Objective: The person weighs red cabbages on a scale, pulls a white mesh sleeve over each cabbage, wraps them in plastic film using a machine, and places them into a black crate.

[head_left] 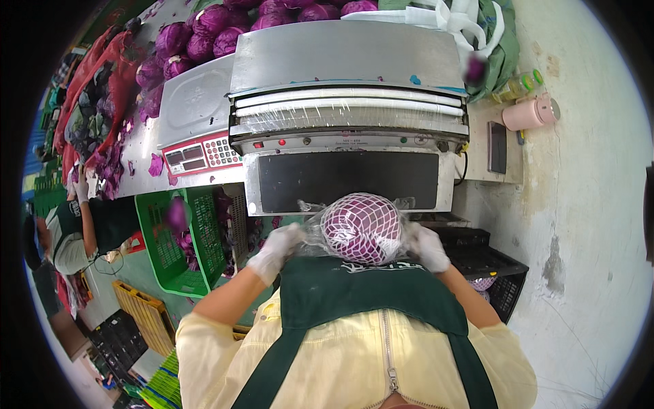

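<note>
A red cabbage in a white net is held in clear film, just beyond the chest of a green apron and at the near edge of a wrapping machine's dark plate. Its long axis is laid roughly left to right, though the shape is nearly round; which way the stem end is pointed cannot be told. The film is gripped at the left by the gloved left hand and at the right by the gloved right hand; the hands are spread apart, with the cabbage between them. Left of the machine, a scale is set on the worktop.
</note>
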`<action>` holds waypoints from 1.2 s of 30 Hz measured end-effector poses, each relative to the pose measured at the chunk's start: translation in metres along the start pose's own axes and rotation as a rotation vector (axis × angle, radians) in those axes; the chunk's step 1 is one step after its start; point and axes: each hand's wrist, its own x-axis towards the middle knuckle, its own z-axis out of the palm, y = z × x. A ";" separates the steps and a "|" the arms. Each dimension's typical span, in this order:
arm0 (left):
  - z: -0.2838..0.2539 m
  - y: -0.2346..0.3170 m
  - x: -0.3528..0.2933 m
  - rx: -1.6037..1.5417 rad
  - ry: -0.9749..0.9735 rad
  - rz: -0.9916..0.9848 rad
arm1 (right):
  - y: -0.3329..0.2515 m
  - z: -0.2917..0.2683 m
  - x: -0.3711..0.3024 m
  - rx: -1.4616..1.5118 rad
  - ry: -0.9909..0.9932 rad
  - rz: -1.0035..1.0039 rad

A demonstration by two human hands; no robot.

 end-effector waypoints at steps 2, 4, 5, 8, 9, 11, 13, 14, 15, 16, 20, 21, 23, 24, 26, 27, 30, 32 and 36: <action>0.054 0.032 0.003 0.261 -0.048 0.108 | 0.031 0.034 0.025 -0.309 -0.052 -0.344; 0.083 0.043 0.013 0.395 -0.110 0.224 | 0.043 0.070 0.041 -0.313 -0.037 -0.531; 0.088 0.046 0.015 0.429 -0.131 0.267 | 0.044 0.079 0.045 -0.296 -0.043 -0.548; 0.083 0.048 0.018 0.458 -0.185 0.343 | 0.003 0.085 0.039 -0.161 -0.114 -0.476; 0.078 0.049 0.019 0.459 -0.206 0.356 | -0.036 0.093 0.013 -0.345 -0.047 -0.446; 0.066 0.054 0.017 0.442 -0.261 0.386 | -0.081 0.116 -0.007 0.764 -0.190 -0.044; 0.057 0.064 0.006 0.414 -0.324 0.409 | -0.088 0.128 -0.015 0.234 -0.389 -0.686; 0.055 0.072 0.000 0.407 -0.371 0.412 | -0.099 0.134 -0.028 0.269 -0.492 -0.806; 0.053 0.079 -0.005 0.399 -0.417 0.408 | -0.111 0.146 -0.033 0.021 -0.579 -1.126; 0.051 0.087 -0.012 0.389 -0.458 0.401 | -0.114 0.155 -0.039 -0.017 -0.651 -1.188; 0.060 0.116 -0.046 0.411 -0.616 0.354 | -0.092 0.160 -0.077 0.750 -0.735 -0.397; 0.069 0.121 -0.054 0.438 -0.662 0.342 | -0.082 0.154 -0.086 0.827 -0.712 -0.365; 0.089 0.129 -0.072 0.519 -0.735 0.321 | -0.068 0.140 -0.113 0.910 -0.669 -0.350; 0.102 0.130 -0.082 0.559 -0.769 0.314 | -0.067 0.130 -0.147 0.906 -0.635 -0.378; 0.145 0.124 -0.100 0.613 -0.811 0.343 | -0.046 0.134 -0.155 0.929 -0.541 -0.579; 0.169 0.117 -0.105 0.585 -0.819 0.385 | -0.039 0.130 -0.162 0.937 -0.484 -0.684; 0.227 0.080 -0.128 0.338 -0.764 0.685 | -0.003 0.092 -0.193 1.295 -0.177 -0.521; 0.261 0.055 -0.146 0.353 -0.862 0.662 | 0.053 0.059 -0.202 1.413 0.032 -0.625; 0.275 0.037 -0.121 0.456 -0.979 0.627 | 0.182 -0.002 -0.279 0.984 0.721 -0.794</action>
